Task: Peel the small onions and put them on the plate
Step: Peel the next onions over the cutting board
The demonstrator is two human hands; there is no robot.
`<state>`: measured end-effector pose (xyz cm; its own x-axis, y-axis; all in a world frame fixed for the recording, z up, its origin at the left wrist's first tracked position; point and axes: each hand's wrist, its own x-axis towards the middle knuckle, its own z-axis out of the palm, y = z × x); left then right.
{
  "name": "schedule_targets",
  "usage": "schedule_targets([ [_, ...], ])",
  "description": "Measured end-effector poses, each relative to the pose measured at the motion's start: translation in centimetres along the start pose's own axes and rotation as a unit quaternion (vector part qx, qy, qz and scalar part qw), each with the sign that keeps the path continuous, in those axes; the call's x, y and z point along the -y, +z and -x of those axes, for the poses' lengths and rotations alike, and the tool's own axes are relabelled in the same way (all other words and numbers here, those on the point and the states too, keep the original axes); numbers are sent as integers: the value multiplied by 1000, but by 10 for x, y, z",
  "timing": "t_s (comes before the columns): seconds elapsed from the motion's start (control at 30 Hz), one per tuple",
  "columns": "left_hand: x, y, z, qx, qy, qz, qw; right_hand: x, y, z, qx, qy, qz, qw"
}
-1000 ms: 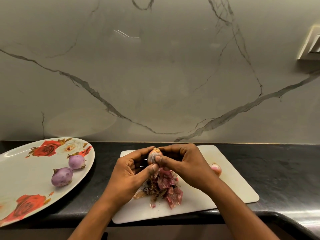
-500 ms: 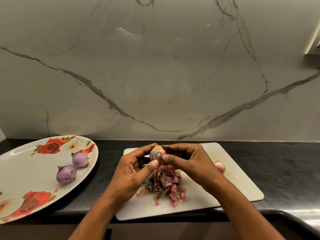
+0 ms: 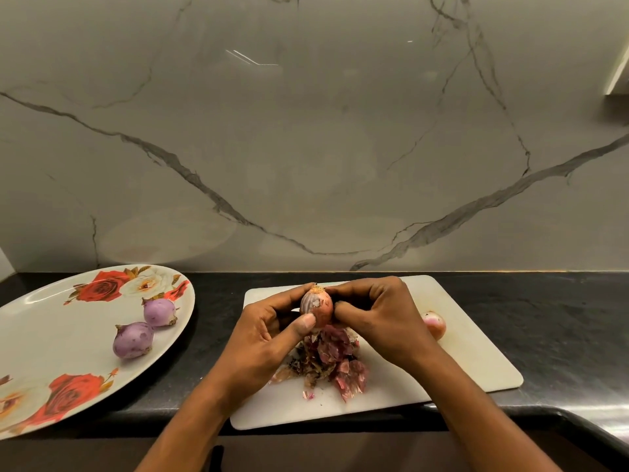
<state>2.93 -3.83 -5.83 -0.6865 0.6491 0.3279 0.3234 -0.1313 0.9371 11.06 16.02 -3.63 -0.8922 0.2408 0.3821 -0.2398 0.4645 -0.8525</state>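
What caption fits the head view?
Left hand and right hand peel an onion above board; two peeled onions on plate.

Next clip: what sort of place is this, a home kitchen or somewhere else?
Most likely a home kitchen: a dark stone counter against a veined marble-look backsplash, a white cutting board with onion skins, and a rose-patterned plate holding two peeled onions.

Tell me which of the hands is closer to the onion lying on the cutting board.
Right. The right hand partly hides the lying onion in view; the left hand is farther, beyond the held onion both hands grip.
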Motion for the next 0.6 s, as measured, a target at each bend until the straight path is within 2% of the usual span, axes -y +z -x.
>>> schedule_targets([
  [0.17,2,-2,-2,-10,-8,9,1000,2,-2,0,32,14,-15,999],
  [0.6,5,-3,-2,-6,-6,-14,1000,7,-2,-2,37,0,-13,999],
])
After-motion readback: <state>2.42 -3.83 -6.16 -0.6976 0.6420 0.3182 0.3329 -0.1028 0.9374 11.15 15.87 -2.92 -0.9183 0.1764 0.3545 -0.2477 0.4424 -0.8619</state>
